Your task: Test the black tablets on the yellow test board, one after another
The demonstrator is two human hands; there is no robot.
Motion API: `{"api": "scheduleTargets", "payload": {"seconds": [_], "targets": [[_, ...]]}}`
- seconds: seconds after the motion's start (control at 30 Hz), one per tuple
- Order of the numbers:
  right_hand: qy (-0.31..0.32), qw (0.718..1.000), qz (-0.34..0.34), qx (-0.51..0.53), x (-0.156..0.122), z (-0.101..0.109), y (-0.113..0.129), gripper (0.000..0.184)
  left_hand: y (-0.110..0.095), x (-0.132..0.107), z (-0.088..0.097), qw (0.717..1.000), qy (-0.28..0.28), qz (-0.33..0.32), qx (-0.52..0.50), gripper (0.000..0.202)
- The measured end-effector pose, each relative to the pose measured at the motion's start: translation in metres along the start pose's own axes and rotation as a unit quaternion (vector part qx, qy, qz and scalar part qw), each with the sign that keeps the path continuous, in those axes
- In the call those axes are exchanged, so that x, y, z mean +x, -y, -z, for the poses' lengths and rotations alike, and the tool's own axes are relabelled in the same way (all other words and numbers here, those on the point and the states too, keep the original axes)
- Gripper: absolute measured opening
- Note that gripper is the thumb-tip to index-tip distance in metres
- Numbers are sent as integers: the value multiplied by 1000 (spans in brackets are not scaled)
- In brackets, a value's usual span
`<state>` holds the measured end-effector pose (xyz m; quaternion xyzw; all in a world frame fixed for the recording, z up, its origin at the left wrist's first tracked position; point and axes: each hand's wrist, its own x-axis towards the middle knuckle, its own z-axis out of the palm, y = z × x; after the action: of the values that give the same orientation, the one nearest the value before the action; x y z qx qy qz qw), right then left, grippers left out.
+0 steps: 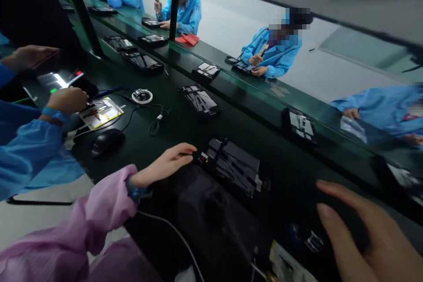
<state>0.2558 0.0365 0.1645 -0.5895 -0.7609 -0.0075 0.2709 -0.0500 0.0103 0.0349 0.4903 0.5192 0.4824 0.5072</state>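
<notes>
My left hand [168,161], in a pink sleeve, lies flat on the dark green belt with its fingers stretched out. The fingertips touch the near left corner of a black tray carrying an opened device [233,165]. My right hand [366,233] hovers at the bottom right, fingers spread and holding nothing, above the dark bench edge. A small metal part [312,241] lies just left of it.
A co-worker in blue at the left has a hand [68,99] on a phone beside a mouse [106,141], a cable [158,119] and a roll of tape [142,95]. Several more device trays [198,99] ride the belt. Other people in blue work along the far side.
</notes>
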Motion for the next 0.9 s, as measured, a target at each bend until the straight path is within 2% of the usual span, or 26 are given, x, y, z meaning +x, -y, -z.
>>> {"api": "scheduleTargets", "payload": {"seconds": [0.1, 0.23, 0.37, 0.47, 0.53, 0.63, 0.7, 0.8, 0.9], "targets": [[134, 989, 58, 19, 78, -49, 0, 43, 20, 5, -2, 1000, -9, 4, -6, 34], [267, 959, 59, 71, 174, -144, -15, 37, 36, 7, -5, 999, -4, 37, -6, 34], [309, 945, 10, 105, 240, -235, -13, 42, 43, 10, -4, 995, -25, 99, 6, 37], [324, 938, -11, 123, 272, -289, 9, 61, 48, 13, 1, 991, -63, 117, -10, 41], [349, 929, -13, 119, 287, -318, 28, 76, 51, 16, 7, 989, -87, 114, -28, 44], [397, 912, -14, 103, 296, -346, 52, 93, 48, 30, 19, 985, -112, 115, -63, 45], [406, 908, -26, 97, 295, -355, 62, 98, 43, 51, 29, 982, -125, 111, -87, 46], [412, 905, -47, 96, 289, -359, 68, 99, 39, 105, 43, 979, -170, 75, -84, 52], [411, 903, -63, 105, 282, -357, 69, 100, 41, 164, 53, 961, -252, 74, -81, 58]]}}
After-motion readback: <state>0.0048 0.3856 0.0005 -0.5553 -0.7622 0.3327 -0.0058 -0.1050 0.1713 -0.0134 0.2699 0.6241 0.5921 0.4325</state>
